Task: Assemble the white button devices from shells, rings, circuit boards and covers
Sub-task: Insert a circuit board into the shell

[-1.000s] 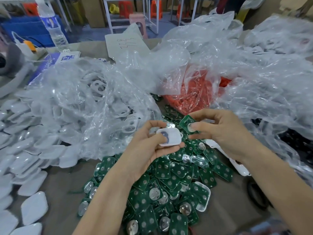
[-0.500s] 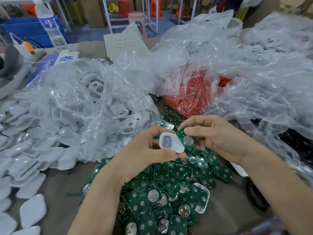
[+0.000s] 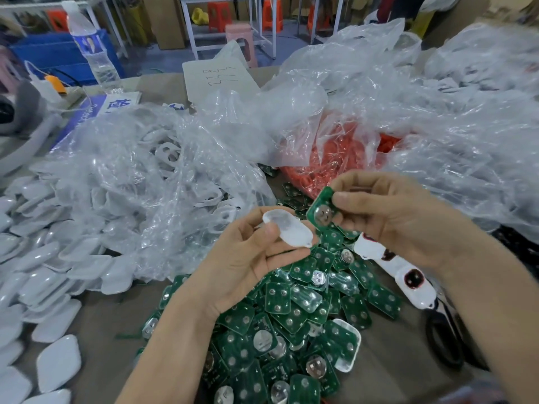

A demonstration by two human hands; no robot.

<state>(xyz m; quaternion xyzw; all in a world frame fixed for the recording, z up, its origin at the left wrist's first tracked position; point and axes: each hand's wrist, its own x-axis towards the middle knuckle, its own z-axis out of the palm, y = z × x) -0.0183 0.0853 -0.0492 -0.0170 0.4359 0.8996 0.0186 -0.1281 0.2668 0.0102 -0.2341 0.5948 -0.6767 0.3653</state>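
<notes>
Plastic bags (image 3: 163,182) crowd the far side, and bare worktop (image 3: 110,313) shows only at near left. Above the pile of boards (image 3: 291,313), the left hand (image 3: 245,258) grips a white shell (image 3: 287,231). Just beside it, the right hand (image 3: 390,217) pinches a green circuit board (image 3: 322,209).

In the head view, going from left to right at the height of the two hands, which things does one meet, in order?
First the pile of white covers → clear bag of white shells → left hand → white shell → green circuit board → right hand → crumpled clear bag.
</notes>
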